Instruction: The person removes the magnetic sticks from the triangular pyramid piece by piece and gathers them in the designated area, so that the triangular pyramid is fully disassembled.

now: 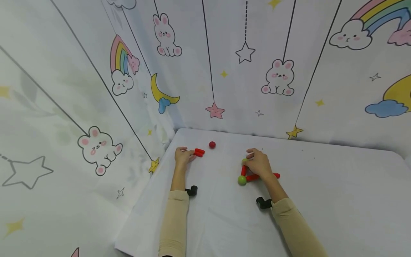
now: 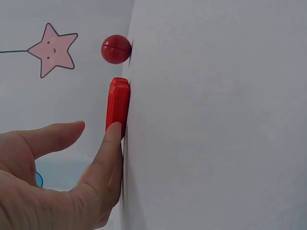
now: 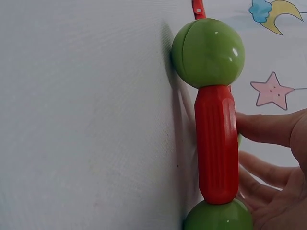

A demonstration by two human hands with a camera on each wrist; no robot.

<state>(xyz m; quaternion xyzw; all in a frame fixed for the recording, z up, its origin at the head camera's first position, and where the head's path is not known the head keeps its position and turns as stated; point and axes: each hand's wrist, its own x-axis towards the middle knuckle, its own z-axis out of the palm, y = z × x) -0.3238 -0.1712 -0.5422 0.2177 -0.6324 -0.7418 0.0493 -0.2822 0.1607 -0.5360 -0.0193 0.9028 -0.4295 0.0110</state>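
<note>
At the fingertips of the left grip (image 1: pixel 183 156), two red rods (image 1: pixel 199 152) lie close side by side on the white desk (image 1: pixel 218 214). That grip is wide, thumb well away from the fingers, one fingertip touching the near end of a rod. Farther out from it, past the rods, sits a red ball (image 1: pixel 212 145). Under and left of the right grip (image 1: pixel 258 165) is a joined piece: a near green ball (image 1: pixel 242 180), a first connecting rod (image 1: pixel 244 171) running away to a far green ball (image 1: pixel 244 162) beside the fingers, and a second connecting rod (image 3: pixel 217 143) running rightward to a third green ball (image 3: pixel 219 219). Another red rod end (image 1: pixel 277 175) shows right of that wrist. The right thumb reaches behind the second connecting rod; the fingertips are hidden, so I cannot tell whether this grip pinches anything.
</note>
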